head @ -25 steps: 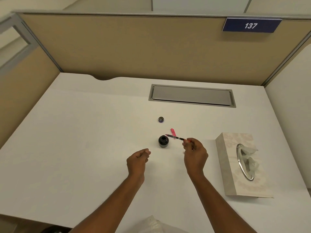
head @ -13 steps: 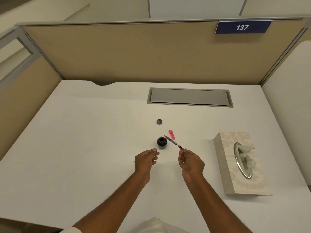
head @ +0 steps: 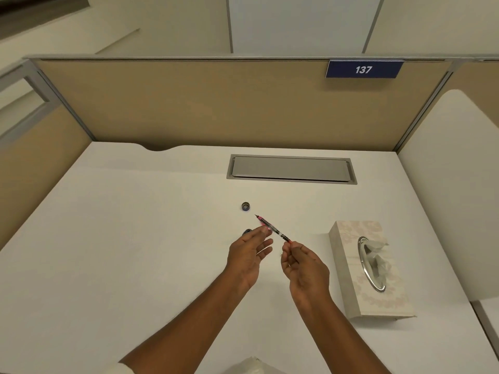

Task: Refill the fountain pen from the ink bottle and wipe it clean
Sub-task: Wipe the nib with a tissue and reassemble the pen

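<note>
Head view, centre of frame: the left hand (head: 249,256) hovered over the white worktop (head: 108,252), fingers loosely apart and gripping nothing, its fingertips right at the fountain pen (head: 278,232); it hid most of the ink bottle (head: 247,232), whose cap (head: 245,206) lay just above. Right of it, the right hand (head: 306,267) had its fingers pinched on the pen's rear end, nib slanting toward the upper left. Further right stood a tissue box (head: 370,268).

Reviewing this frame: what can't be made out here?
Head view only.
Ink bottle: nearly all hidden behind the fingertips of the left hand; ink level unseen.
Pen: nib too small to show ink; rear end buried in the right hand.
Pale object: cut off by the bottom edge.
</note>
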`<action>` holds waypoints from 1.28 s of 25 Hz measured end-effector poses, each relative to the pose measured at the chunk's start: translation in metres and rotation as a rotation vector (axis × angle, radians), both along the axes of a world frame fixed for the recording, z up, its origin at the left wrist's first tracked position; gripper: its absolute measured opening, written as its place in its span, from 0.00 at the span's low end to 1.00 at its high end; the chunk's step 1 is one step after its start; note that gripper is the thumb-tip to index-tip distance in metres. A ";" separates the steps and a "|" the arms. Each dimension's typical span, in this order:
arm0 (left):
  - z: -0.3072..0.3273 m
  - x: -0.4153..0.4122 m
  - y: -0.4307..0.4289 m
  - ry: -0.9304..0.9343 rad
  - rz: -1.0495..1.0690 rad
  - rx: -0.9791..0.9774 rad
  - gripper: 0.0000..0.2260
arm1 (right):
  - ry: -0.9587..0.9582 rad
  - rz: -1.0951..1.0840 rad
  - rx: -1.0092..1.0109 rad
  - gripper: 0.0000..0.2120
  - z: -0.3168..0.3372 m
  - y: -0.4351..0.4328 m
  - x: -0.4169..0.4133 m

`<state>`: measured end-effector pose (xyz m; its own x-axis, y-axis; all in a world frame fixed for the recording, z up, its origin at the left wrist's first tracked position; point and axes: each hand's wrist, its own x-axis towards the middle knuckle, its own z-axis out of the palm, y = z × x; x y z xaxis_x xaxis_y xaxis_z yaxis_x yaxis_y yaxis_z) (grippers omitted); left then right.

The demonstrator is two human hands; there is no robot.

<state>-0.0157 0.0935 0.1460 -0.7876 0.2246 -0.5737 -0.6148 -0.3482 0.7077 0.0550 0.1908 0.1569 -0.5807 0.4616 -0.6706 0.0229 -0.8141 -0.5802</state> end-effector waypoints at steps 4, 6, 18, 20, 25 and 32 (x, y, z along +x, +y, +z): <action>0.014 0.003 0.004 0.028 0.038 0.071 0.10 | 0.045 0.020 0.008 0.05 0.013 -0.001 0.006; 0.018 0.006 0.005 0.030 0.060 0.085 0.11 | 0.056 0.034 0.001 0.05 0.017 0.000 0.010; 0.024 0.020 0.022 -0.041 0.083 0.117 0.04 | 0.043 0.074 -0.018 0.05 0.015 0.014 0.032; 0.024 0.021 0.026 -0.052 0.079 0.115 0.02 | 0.023 0.097 0.046 0.05 0.012 0.016 0.037; 0.022 0.021 0.031 -0.036 0.044 0.138 0.11 | -0.110 -0.030 0.442 0.02 0.002 0.039 0.050; 0.011 0.022 0.029 -0.060 0.008 0.156 0.10 | -0.570 0.058 1.289 0.12 -0.024 0.143 0.073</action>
